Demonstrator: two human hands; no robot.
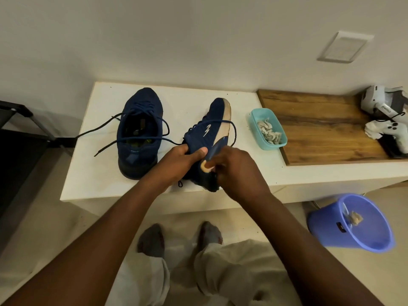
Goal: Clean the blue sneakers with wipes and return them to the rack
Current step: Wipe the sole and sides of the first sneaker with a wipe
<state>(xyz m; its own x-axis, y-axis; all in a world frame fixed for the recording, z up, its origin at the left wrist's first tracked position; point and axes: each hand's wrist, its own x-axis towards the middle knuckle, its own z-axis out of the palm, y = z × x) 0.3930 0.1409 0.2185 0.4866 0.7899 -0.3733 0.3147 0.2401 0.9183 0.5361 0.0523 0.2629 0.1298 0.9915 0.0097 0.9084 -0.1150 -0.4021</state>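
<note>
Navy knit bunches under the fingers of my left hand, which grips the collar of the held sneaker with the thumb laid across its side. My right hand has its fingers curled in at the heel, pinching a pale scrap against the shoe; it is blurred on my feed, and I cannot tell whether it is a wipe. This sneaker lies tipped on its side over the front edge of the white bench, toe toward the wall, with its pale, scuffed sole facing right and a white mark on its flank. To its left the other sneaker stands upright on the bench, its dark laces trailing loose. To the right sits a teal tub of crumpled wipes, touching a wooden board that carries white shoes at its far end. The wall behind is plain white with a square plate. On the pale floor a blue bucket holds a soiled wad, and a dark rack shows at the left edge.
</note>
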